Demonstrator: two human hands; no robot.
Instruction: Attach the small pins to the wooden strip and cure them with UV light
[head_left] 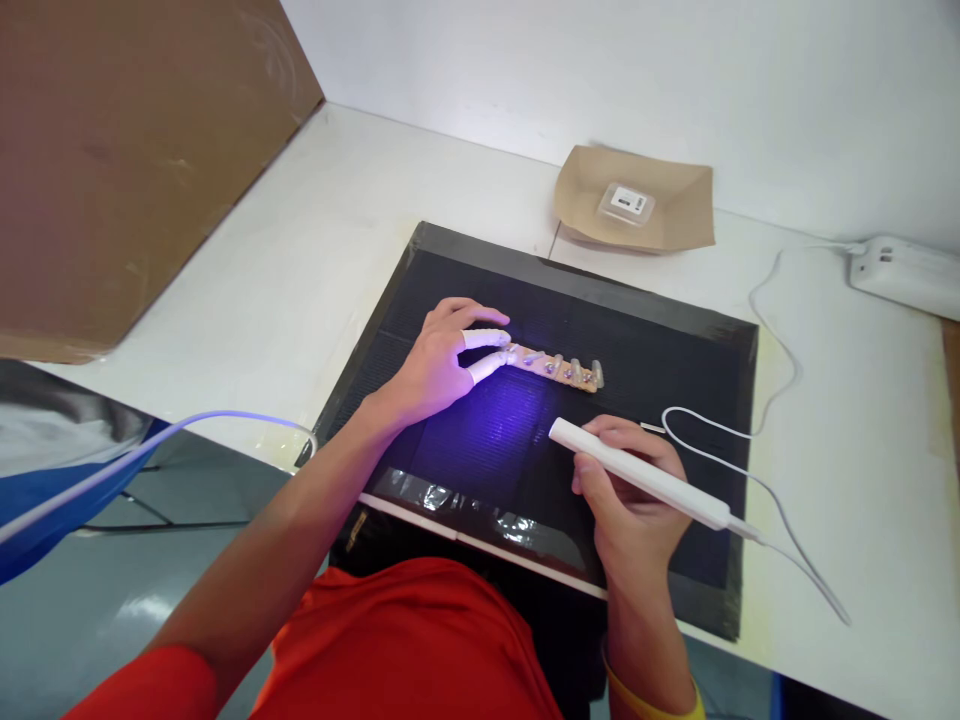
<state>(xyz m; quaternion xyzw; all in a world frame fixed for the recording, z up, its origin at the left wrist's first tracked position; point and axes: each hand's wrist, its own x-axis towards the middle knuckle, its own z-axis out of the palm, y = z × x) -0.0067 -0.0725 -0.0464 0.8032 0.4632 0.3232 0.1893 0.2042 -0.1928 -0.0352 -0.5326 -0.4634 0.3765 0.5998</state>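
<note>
My right hand (637, 490) grips a slim white UV lamp (637, 472), its fingers wrapped round the body. Violet light falls from the lamp's far end onto the black mat (457, 440) and my left hand (442, 365). White covers sit on the thumb and index finger of that hand, which pinch the left end of a narrow tan strip (559, 369). Several clear, nail-shaped tips (575, 370) stand along the strip in a row, with small shiny bits among them. Whether a tip is also between the pinching fingertips is hidden.
A brown paper tray (679, 200) holding a small clear box (627, 204) stands at the back. The lamp's white cable (787, 515) loops over the table's right side, near a white power strip (907, 275). A large cardboard panel (135, 150) stands at the left.
</note>
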